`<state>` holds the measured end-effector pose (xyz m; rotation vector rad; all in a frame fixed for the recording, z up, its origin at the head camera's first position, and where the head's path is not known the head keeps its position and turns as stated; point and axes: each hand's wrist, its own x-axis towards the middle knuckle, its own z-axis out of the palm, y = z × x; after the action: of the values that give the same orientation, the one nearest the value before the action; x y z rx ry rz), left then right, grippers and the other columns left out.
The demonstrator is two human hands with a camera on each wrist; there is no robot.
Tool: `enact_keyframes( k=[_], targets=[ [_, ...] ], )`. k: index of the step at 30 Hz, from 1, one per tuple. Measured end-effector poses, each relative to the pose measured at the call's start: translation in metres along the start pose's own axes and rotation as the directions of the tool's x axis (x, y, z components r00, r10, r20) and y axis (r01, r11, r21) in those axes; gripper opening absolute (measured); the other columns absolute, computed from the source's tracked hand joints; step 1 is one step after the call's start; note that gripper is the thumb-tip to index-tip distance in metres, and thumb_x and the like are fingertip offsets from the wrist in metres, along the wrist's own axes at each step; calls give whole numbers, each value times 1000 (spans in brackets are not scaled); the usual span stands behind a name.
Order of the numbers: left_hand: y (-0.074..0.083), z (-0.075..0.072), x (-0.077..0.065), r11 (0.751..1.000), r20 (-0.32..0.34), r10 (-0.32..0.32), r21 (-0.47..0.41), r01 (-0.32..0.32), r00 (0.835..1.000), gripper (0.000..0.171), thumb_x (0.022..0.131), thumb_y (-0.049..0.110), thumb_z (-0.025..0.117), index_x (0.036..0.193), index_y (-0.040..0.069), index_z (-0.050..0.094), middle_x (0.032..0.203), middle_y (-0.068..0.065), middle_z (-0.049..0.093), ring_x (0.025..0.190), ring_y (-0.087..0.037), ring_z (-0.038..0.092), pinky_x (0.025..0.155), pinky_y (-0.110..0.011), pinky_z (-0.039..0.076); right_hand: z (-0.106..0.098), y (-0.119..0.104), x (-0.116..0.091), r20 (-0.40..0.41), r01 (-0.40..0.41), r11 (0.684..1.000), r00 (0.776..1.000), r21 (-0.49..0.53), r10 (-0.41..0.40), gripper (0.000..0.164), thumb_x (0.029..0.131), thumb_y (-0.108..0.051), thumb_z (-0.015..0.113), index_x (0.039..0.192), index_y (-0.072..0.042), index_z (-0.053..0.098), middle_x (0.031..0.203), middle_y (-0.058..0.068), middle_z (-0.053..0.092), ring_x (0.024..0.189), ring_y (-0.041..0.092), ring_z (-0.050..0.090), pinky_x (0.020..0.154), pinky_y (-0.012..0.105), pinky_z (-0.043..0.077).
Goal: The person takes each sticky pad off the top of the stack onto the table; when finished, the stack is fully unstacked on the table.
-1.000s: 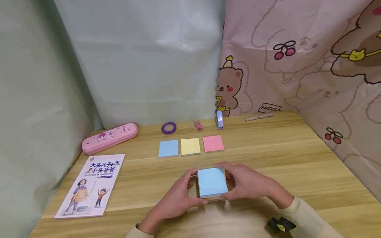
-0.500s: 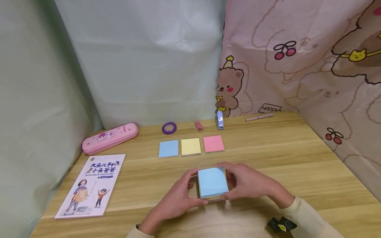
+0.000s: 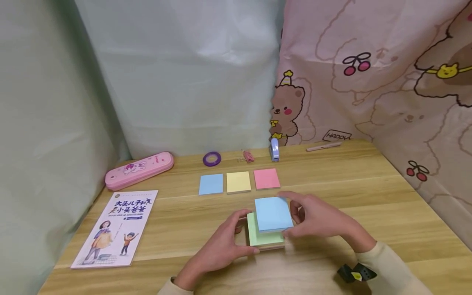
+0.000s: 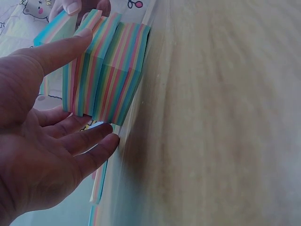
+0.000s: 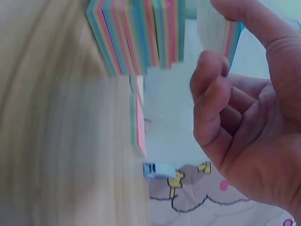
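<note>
My right hand (image 3: 321,217) pinches a blue-topped sticky note pad (image 3: 273,214) between thumb and fingers, raised over a stack of pads. That stack (image 3: 252,231) has a light green top and stands on the table, its striped multicolour edges (image 4: 108,70) showing in the left wrist view. Thumb in front and fingers behind, my left hand (image 3: 225,248) holds the stack's left side. In the right wrist view a gap separates the lifted pad (image 5: 233,42) from the stack (image 5: 136,33).
Blue (image 3: 211,184), yellow (image 3: 238,182) and pink (image 3: 267,179) pads lie in a row behind the stack. Farther back are purple tape (image 3: 212,158), a pink clip (image 3: 248,156), a stapler (image 3: 274,150) and a pen (image 3: 324,146). A pencil case (image 3: 140,170) and book (image 3: 115,229) lie left.
My right hand has lifted the blue-topped pad off the stack, up and to the right, uncovering the green top. The left hand stays at the stack. The head view has shifted slightly.
</note>
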<state>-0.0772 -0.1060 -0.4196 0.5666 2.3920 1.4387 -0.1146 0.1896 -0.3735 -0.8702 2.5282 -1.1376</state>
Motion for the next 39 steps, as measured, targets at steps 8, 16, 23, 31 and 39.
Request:
enact_keyframes(
  k=[8,16,23,31,39],
  targets=[
    [1,0,0,1000,12,-18,1,18,1000,92,85,30,91,157,9,38,158,-12,48,145,-31,50,119,-50,48,-22,18,-2,-19,-51,993,998,102,53,90,81,-10,88,155,4,40,73,-2,52,62,7,51,52,21,47],
    [1,-1,0,1000,3,-9,3,9,1000,90,84,28,91,155,9,39,155,-12,50,143,-31,52,117,-50,49,-42,44,5,-12,-164,977,986,134,167,91,85,-10,86,160,-1,35,71,1,51,49,11,48,42,20,42],
    [0,0,0,1000,7,-8,-5,8,1000,89,85,28,91,155,9,39,154,-12,51,144,-30,52,118,-50,48,-57,69,13,-10,-222,967,974,127,225,95,86,-10,82,164,-2,28,72,3,51,50,13,49,44,23,44],
    [-1,0,0,1000,6,3,-5,-3,1000,91,84,28,91,156,7,39,154,-12,51,144,-29,52,118,-49,48,-71,93,27,5,-274,953,961,127,276,99,88,-12,81,167,-3,21,67,2,52,48,14,51,45,26,46],
    [0,0,-1,1000,5,4,-6,-4,1000,92,84,27,91,156,7,38,155,-13,50,144,-30,53,119,-49,47,-78,113,42,53,-339,932,941,128,335,102,87,-13,82,167,-4,19,69,3,54,49,12,48,45,26,46]
  ],
)
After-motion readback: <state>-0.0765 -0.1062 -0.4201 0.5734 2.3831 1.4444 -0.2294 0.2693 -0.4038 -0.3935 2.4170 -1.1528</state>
